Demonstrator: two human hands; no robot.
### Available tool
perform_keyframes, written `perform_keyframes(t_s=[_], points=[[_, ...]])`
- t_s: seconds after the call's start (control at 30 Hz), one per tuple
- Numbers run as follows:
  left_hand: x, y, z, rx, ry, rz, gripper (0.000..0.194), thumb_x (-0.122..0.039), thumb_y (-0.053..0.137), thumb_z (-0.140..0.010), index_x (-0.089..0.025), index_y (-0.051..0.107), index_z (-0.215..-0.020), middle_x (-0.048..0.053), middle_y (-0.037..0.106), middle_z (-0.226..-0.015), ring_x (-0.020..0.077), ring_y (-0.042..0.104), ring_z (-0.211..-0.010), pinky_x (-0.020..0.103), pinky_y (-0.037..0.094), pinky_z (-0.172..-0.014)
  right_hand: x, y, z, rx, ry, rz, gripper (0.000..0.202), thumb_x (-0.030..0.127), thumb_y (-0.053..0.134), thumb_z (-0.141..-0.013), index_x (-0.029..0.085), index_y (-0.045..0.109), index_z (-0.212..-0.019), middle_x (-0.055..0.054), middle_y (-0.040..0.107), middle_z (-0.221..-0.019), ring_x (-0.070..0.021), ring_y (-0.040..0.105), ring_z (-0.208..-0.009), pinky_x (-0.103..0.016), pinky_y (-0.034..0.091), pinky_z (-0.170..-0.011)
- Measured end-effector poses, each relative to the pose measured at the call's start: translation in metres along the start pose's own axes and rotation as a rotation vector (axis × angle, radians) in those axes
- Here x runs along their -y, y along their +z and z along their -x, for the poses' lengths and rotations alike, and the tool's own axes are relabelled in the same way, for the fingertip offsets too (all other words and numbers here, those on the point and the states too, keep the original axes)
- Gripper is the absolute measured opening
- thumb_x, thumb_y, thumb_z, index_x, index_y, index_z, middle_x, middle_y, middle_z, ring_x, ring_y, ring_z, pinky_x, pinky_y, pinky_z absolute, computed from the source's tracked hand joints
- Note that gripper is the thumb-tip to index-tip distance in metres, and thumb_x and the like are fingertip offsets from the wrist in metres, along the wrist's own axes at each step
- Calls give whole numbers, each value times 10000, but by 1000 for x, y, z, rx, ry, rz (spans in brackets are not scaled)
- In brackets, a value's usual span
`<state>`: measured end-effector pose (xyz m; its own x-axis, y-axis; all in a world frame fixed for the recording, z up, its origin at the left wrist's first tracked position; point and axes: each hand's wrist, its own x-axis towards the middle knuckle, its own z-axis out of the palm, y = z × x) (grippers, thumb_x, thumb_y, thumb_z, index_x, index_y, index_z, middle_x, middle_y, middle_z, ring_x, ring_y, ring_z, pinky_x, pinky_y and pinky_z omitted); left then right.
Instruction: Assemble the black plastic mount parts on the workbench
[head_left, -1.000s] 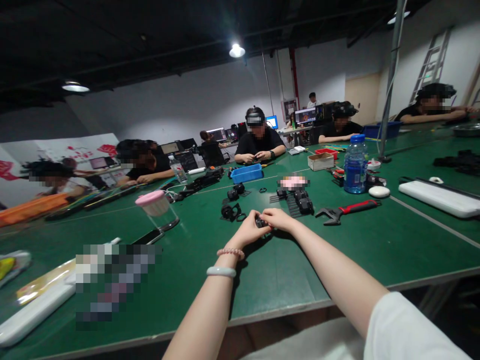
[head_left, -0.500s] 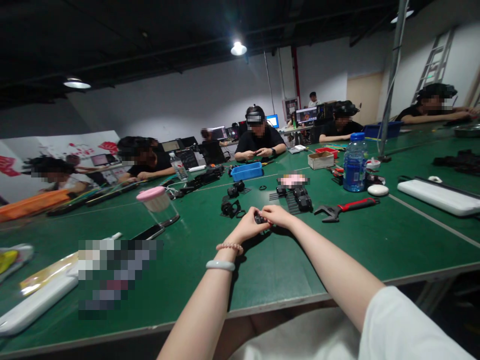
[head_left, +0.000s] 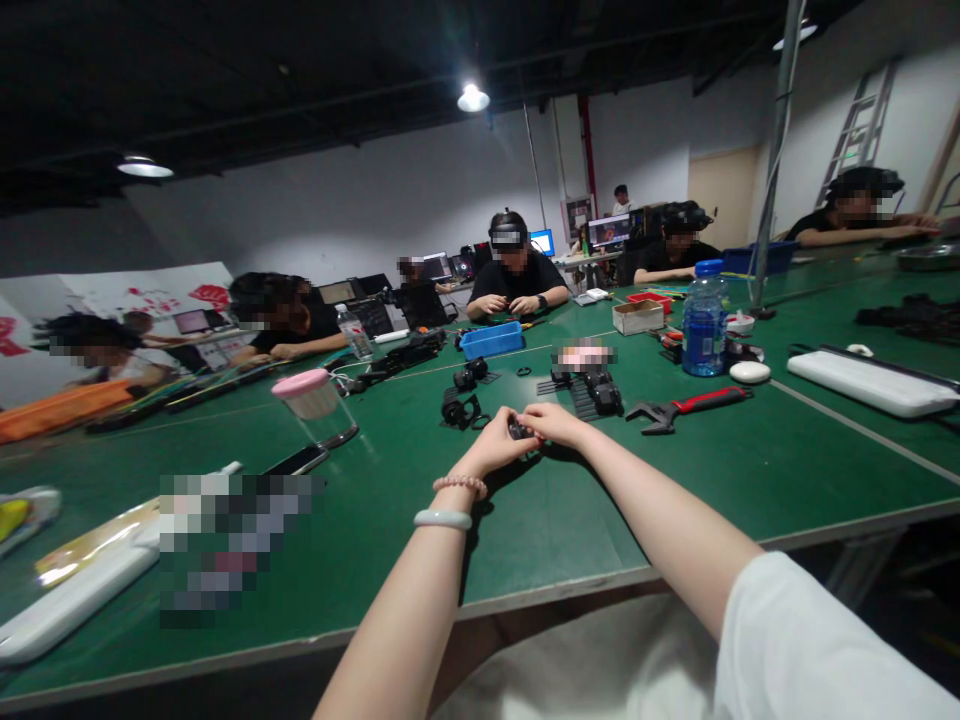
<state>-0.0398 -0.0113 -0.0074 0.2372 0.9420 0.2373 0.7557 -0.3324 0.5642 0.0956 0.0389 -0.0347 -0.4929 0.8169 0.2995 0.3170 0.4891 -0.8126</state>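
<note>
Both of my hands meet just above the green table (head_left: pixel 570 500), around a small black part (head_left: pixel 517 428) whose kind I cannot make out. My left hand (head_left: pixel 495 443), with a beaded bracelet and a pale bangle at the wrist, curls its fingers around the part. From the other side, my right hand (head_left: pixel 556 426) grips it with bent fingers; the fingertips are partly hidden. Beyond my left hand lie loose black ring-shaped parts (head_left: pixel 459 410). Past my right hand are black cylindrical parts (head_left: pixel 600 390). An adjustable wrench (head_left: pixel 686 407) with a red and black handle rests to the right.
A pink-lidded cup (head_left: pixel 307 395) and a phone (head_left: pixel 298 461) stand left of my hands. Further back are a blue tray (head_left: pixel 491 341) and a small box (head_left: pixel 637 317). A blue water bottle (head_left: pixel 704 325) stands at right, near a white case (head_left: pixel 870 382). Several people sit around the table.
The whole view has shifted slightly. My hands stay together on the black part, with only a small change in the fingers.
</note>
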Motion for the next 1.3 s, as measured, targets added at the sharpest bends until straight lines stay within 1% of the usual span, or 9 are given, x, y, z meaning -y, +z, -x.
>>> perform_keyframes(t_s=[0.2,0.37,0.53,0.67,0.83,0.93,1.03,1.13,1.3], points=[[-1,0,1,-20,12,-17,450,-447,575,-552,-147,429,-854,10,512,-776,153,486,-718,271,389,-622,-7,1,-2,-8,-2,-51,256,379,437,-733,145,535,-699,17,510,-543,-86,466,-528,-185,330,-494],[-3,1,1,-40,11,-3,457,-446,581,-547,-146,425,-855,7,503,-767,148,480,-708,263,385,-605,-9,2,-6,-39,96,-262,232,376,510,-683,152,455,-712,36,490,-529,-78,468,-488,-192,367,-487],[-6,1,2,-25,-42,21,498,-441,603,-519,-152,422,-882,-2,493,-756,141,474,-693,254,382,-591,-3,-4,-3,22,122,-599,129,183,548,-611,156,443,-683,36,481,-606,-69,475,-538,-190,383,-519],[-4,3,0,-32,-57,-2,532,-464,597,-513,-155,413,-905,-6,483,-758,140,471,-685,264,385,-603,1,-11,3,72,115,-791,219,49,497,-528,164,451,-709,36,492,-672,-73,490,-625,-189,376,-573],[-5,13,-9,-14,-21,83,531,-450,591,-535,-146,387,-921,18,482,-836,149,479,-763,271,387,-663,-1,-14,4,102,103,-857,260,19,462,-475,160,466,-693,50,491,-628,-74,473,-596,-183,335,-544],[-9,18,-17,17,-63,112,562,-430,608,-517,-127,383,-934,35,477,-849,154,472,-768,272,386,-658,-8,-16,4,82,117,-908,255,22,499,-453,156,461,-666,58,486,-592,-81,474,-585,-189,326,-539],[-13,16,-26,66,-105,127,598,-401,645,-468,-121,392,-933,35,472,-845,152,464,-758,269,383,-652,-16,-19,5,78,154,-938,280,36,564,-436,157,462,-668,56,489,-598,-89,480,-583,-204,334,-542],[-15,12,-29,134,-96,155,610,-368,669,-437,-131,400,-930,22,470,-827,145,459,-750,262,383,-647,-21,-23,7,90,129,-967,322,43,619,-416,156,473,-679,47,505,-646,-97,503,-637,-222,358,-602],[-14,12,-23,141,-27,206,549,-323,637,-505,-141,390,-961,13,467,-817,122,453,-710,246,387,-617,-23,-23,9,114,75,-978,357,47,661,-407,150,487,-702,37,514,-708,-94,511,-700,-226,362,-663]])
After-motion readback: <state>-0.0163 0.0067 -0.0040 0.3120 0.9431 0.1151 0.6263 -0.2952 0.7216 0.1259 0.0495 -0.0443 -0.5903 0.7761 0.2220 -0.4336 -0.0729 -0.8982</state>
